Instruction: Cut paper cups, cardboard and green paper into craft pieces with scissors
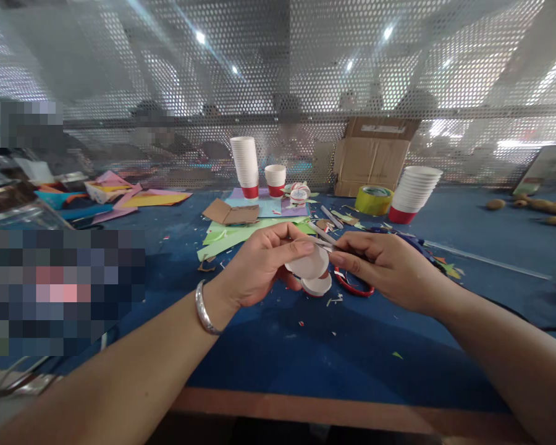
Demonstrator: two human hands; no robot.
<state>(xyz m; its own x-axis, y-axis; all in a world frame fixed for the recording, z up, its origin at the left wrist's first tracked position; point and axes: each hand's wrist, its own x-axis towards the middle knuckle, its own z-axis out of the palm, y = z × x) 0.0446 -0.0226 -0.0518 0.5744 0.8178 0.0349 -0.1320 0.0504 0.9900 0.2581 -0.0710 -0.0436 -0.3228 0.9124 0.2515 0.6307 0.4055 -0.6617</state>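
Note:
My left hand (278, 253) is closed on a round white paper disc (311, 264), pinched between thumb and fingers. My right hand (380, 266) is closed on a slim grey tool (323, 243) whose tip reaches the disc's upper edge; its exact kind is not clear. Just below the held disc, a second white disc (315, 285) with a reddish rim lies on the table. A red loop handle (356, 289), like that of scissors, shows beside my right fingers, its other end hidden.
On the blue table (278, 358) stand a tall cup stack (244, 167), a short cup stack (275, 180) and a leaning stack (414, 194). Yellow tape (374, 201), a cardboard box (373, 162), green paper (231, 238) and scraps lie around. A perforated screen (278, 62) rises behind.

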